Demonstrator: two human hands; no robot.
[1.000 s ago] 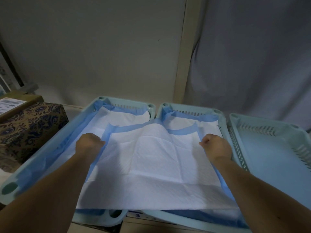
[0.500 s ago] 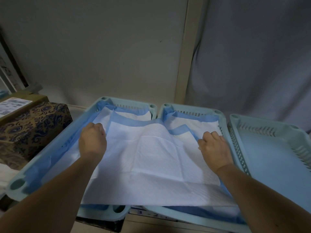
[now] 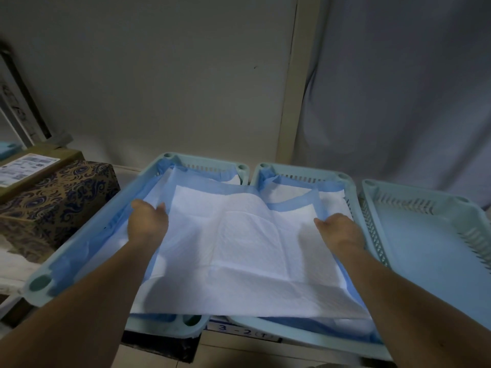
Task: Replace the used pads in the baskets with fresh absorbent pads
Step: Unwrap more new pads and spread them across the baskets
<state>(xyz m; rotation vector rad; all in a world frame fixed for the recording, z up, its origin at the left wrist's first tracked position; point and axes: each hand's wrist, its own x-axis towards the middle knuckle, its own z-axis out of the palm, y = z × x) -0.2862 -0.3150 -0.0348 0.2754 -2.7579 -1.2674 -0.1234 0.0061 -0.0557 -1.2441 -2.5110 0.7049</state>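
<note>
Your way into the right basket (image 3: 422,251) is free from above; its floor lies bare. The spread pad (image 3: 247,251) covers the left basket (image 3: 79,248) and middle basket (image 3: 353,197), bridging their touching rims. The patterned box (image 3: 55,205) stands just beside the left basket, and the wall (image 3: 159,75) closes off the far side.

The light where I work is dim and cool, bluish all over, with no glare and only soft shadows under my forearms on the white pad (image 3: 249,251). My wide lens bends the wall post (image 3: 292,81) and stretches the edges. Detail is grainy, and the patterned box (image 3: 53,203) at left looks smeared.
</note>
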